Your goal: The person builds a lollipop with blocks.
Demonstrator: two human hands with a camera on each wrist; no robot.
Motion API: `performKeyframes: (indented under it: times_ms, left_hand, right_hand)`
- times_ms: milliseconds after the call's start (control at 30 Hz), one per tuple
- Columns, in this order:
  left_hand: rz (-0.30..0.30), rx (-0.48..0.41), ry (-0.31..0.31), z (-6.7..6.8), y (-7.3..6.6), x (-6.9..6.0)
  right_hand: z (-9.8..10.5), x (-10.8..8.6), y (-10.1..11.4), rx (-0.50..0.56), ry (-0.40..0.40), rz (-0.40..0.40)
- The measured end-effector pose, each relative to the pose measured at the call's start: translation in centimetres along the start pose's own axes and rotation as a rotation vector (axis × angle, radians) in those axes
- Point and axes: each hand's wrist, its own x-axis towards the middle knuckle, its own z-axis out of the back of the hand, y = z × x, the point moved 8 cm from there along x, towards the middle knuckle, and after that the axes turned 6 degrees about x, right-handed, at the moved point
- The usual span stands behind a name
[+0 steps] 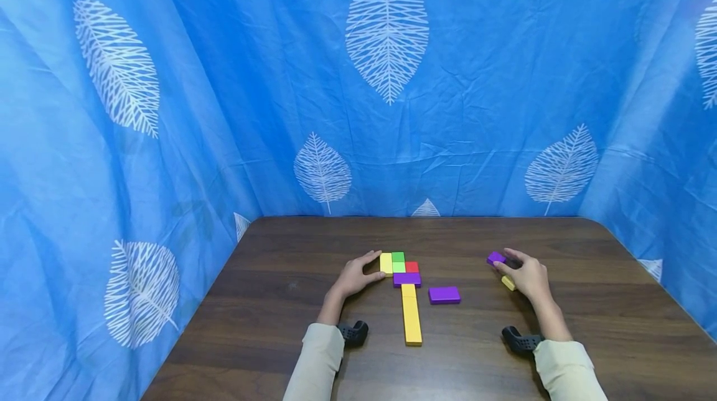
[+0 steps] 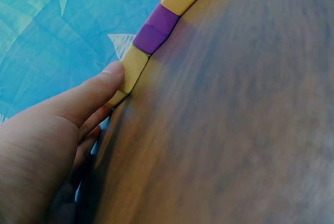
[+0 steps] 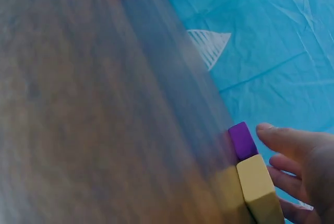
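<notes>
My left hand (image 1: pixel 354 274) is at the left end of a flat group of coloured blocks. Its thumb and a finger pinch a yellow block (image 1: pixel 386 264); the left wrist view shows the thumb against that block's side. Beside it lie green blocks (image 1: pixel 398 262), a red block (image 1: pixel 411 267) and a purple block (image 1: pixel 406 279). A long yellow strip (image 1: pixel 411 317) extends towards me from the purple block. At the right, my right hand (image 1: pixel 529 274) spreads its thumb and fingers near a small purple block (image 3: pixel 243 141) and a yellow block (image 3: pixel 259 188). The right wrist view shows a gap between thumb and purple block.
A separate purple rectangular block (image 1: pixel 444 295) lies between the hands, right of the yellow strip. The brown wooden table (image 1: pixel 465 363) meets a blue curtain (image 1: pixel 470 108) with white leaf prints at its back and sides. Both wrists wear black devices (image 1: pixel 354 334).
</notes>
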Motion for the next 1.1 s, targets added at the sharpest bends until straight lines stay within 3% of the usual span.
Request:
performKeyframes:
  times_ms: [467, 700, 867, 1033, 1100]
  left_hand:
    - [0.003, -0.003, -0.005, 0.3, -0.2, 0.1]
    - [0.003, -0.003, -0.01, 0.2, -0.1, 0.0]
    - [-0.004, 0.005, -0.016, 0.2, -0.1, 0.1]
    - [-0.001, 0.002, -0.006, 0.1, 0.0, 0.1]
    - [-0.002, -0.002, -0.003, 0.0, 0.0, 0.1]
  right_hand:
    - [-0.3, 0.1, -0.5, -0.039, -0.029, 0.004]
    - [-0.1, 0.3, 0.5, -0.022, -0.021, 0.011]
    - [0.4, 0.6, 2.0, 0.032, -0.039, 0.012]
    - [1.1, 0.7, 4.0, 0.155, -0.09, 0.04]
    - [1.4, 0.8, 4.5, 0.205, -0.121, 0.009]
